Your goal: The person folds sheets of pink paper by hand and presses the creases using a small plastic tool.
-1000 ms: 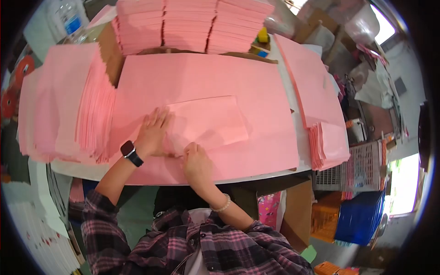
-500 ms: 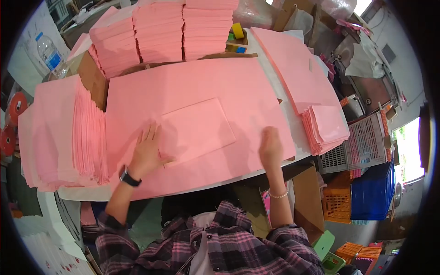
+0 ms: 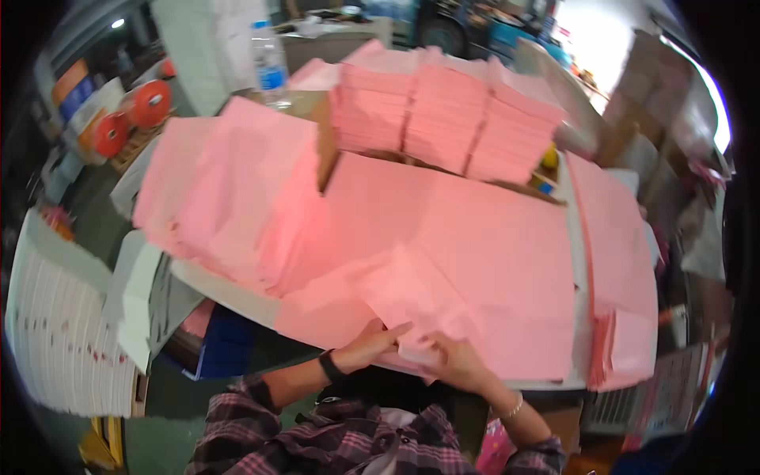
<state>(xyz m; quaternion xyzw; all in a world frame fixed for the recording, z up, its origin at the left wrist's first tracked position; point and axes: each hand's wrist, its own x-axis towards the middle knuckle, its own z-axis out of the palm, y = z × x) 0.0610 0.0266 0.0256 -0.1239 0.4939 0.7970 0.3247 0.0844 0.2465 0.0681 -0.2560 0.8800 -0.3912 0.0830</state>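
In the head view, a folded pink sheet (image 3: 416, 289) lies tilted over the front of a large pink board (image 3: 451, 218), its near edge at the front of the table. My left hand (image 3: 376, 344) pinches that near edge from the left. My right hand (image 3: 457, 362) holds the same edge from the right, a short way from the left. Motion blurs the fingertips a little. A tall pile of pink sheets (image 3: 229, 190) stands left of the board.
Several pink stacks (image 3: 447, 111) line the back of the table, near a plastic bottle (image 3: 271, 67). To the right lie a long pink sheet (image 3: 617, 229) and a small folded pile (image 3: 621, 348). A white stack (image 3: 71, 324) stands at lower left.
The view has swung left. The folded sheet, flat on the board before, is now at the front edge and turned. Both hands have come together on it; the right was apart from it.
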